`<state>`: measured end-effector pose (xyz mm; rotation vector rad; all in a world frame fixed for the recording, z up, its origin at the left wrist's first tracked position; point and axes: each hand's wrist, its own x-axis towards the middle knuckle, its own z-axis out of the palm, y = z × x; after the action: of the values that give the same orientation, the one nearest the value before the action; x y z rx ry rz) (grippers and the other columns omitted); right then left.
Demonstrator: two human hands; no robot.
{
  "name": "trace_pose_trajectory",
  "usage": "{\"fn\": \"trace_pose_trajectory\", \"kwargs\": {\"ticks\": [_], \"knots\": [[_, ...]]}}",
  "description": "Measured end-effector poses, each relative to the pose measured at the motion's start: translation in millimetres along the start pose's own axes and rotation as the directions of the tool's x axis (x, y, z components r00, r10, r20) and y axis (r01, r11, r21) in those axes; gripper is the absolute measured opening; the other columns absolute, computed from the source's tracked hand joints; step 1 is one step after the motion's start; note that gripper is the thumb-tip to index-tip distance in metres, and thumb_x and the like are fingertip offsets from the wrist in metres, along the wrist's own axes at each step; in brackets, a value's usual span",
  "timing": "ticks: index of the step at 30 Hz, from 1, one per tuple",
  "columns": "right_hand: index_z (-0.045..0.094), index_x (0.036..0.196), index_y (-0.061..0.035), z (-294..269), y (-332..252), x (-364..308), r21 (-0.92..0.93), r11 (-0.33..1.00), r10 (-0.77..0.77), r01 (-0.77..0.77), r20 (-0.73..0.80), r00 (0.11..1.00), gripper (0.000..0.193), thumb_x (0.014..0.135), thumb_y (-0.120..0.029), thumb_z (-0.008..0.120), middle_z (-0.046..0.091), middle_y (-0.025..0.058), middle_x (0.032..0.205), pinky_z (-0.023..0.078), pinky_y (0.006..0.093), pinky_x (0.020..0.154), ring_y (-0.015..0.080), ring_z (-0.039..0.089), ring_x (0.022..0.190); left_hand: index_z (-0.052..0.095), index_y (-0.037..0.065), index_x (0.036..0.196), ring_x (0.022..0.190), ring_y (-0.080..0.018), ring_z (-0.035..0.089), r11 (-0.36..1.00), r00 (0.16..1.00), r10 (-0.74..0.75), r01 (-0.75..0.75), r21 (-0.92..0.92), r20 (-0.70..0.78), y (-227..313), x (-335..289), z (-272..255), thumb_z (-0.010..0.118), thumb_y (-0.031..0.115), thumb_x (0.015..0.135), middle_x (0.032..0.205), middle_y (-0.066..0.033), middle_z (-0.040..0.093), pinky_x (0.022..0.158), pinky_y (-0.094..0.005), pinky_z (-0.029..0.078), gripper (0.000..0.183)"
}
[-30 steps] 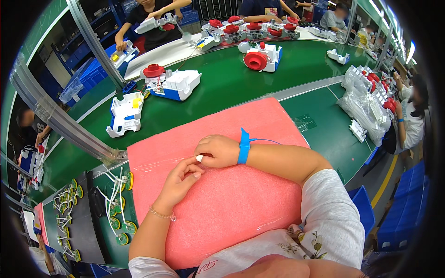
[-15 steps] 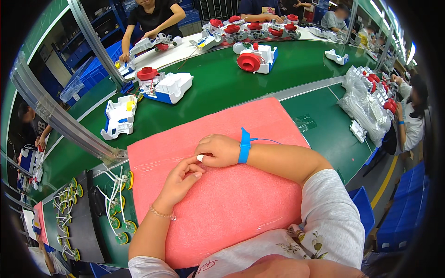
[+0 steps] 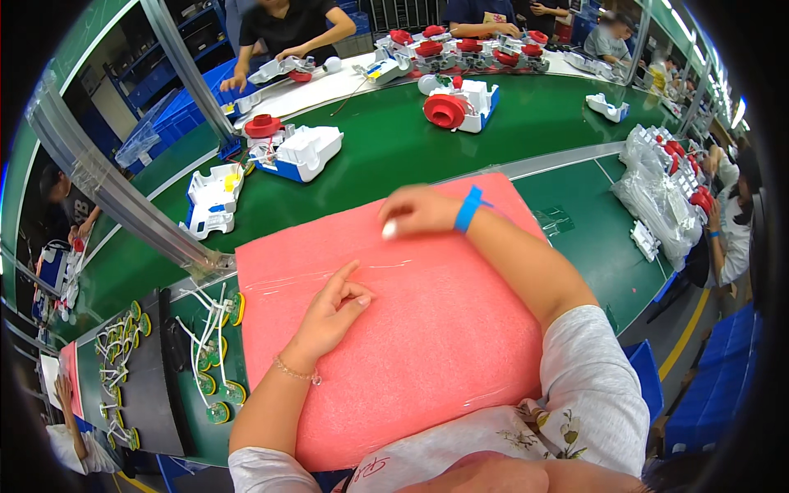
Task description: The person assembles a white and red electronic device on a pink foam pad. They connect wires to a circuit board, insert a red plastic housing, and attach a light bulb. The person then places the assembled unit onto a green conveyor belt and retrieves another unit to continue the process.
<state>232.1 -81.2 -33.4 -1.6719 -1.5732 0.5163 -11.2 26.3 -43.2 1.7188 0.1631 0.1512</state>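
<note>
My left hand (image 3: 327, 316) rests over a pink foam sheet (image 3: 427, 361). Its index finger stretches forward, thumb and other fingers loosely bent, with nothing held. Above the far part of the sheet is my right hand (image 3: 421, 212), smeared by motion, its fingers bent downward. A small white thing (image 3: 389, 230) shows at its fingertips; whether it is worn on a finger or held cannot be made out. A blue wrist strap (image 3: 468, 209) circles my right wrist.
Left of the foam lie several green round boards with white wires (image 3: 215, 353) and a black mat (image 3: 152, 378). Beyond, a green belt (image 3: 374, 156) carries white housings (image 3: 300, 154) with red parts. Plastic-wrapped parts (image 3: 662, 193) lie at right. A metal post (image 3: 123, 181) rises at left.
My hands have come apart. The right moved forward and right with the small white thing at its fingers; the left stayed low over the foam, its index finger now straighter.
</note>
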Motion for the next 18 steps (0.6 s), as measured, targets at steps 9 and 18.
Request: {"fn": "trace_pose_trajectory", "kwargs": {"ticks": [9,18], "knots": [[0.044,0.117,-0.0087,-91,134,-2,-0.359,0.694,0.024,-0.624,-0.855,0.518,0.054,0.069,-0.019,0.067,0.037,0.0136,0.126,0.044,0.0432,0.083,0.0366,0.048,0.104,0.042,-0.002,0.121,0.086,-0.0125,0.054,0.991,0.995,0.083,-0.087,0.103,0.049,-2,11,2,0.056,0.006,0.081,0.088,-0.0047,0.057,0.080,-0.0265,0.043,0.042],[0.055,0.094,-0.0045,-100,148,12,-0.574,0.514,-0.112,-0.637,-0.782,0.614,0.025,0.070,-0.007,0.057,0.049,0.0083,0.107,0.049,0.0408,0.070,0.0290,0.054,0.090,0.052,-0.001,0.109,0.081,-0.0131,0.054,0.982,0.994,0.099,-0.107,0.153,0.054,0,13,3,0.056,0.007,0.080,0.085,-0.0053,0.058,0.075,-0.0263,0.044,0.031]]}}
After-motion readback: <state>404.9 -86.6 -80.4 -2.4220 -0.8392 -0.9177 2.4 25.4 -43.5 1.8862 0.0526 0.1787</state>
